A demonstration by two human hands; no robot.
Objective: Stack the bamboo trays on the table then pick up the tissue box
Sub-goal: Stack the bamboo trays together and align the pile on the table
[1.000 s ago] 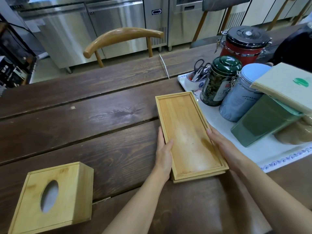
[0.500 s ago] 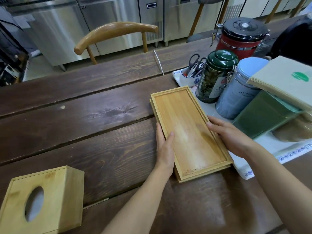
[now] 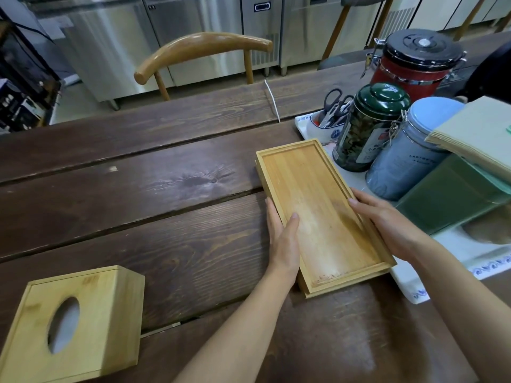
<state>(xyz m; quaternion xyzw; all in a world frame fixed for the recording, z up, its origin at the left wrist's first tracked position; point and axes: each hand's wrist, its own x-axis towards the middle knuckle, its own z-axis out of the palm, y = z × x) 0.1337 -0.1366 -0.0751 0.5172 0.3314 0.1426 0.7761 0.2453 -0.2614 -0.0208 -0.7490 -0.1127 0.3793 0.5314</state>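
Two long bamboo trays (image 3: 320, 205) lie stacked on the dark wooden table (image 3: 138, 189), the upper one slightly askew so the lower tray's edge shows at the near and left sides. My left hand (image 3: 282, 239) presses against the stack's left long side, thumb over the rim. My right hand (image 3: 387, 225) grips the right long side. A bamboo tissue box (image 3: 74, 324) with an oval slot stands at the near left, apart from both hands.
A white mat (image 3: 453, 250) at the right carries a dark green tin (image 3: 370, 128), a grey-blue jar (image 3: 412, 158), a red canister (image 3: 414, 62), a green box (image 3: 453, 192) and a cup of scissors (image 3: 331, 111). A wooden chair (image 3: 201, 48) stands behind the table.
The trays have shifted a little to the right and turned slightly between my hands, with the upper one sliding off line over the lower. The tissue box has not moved.
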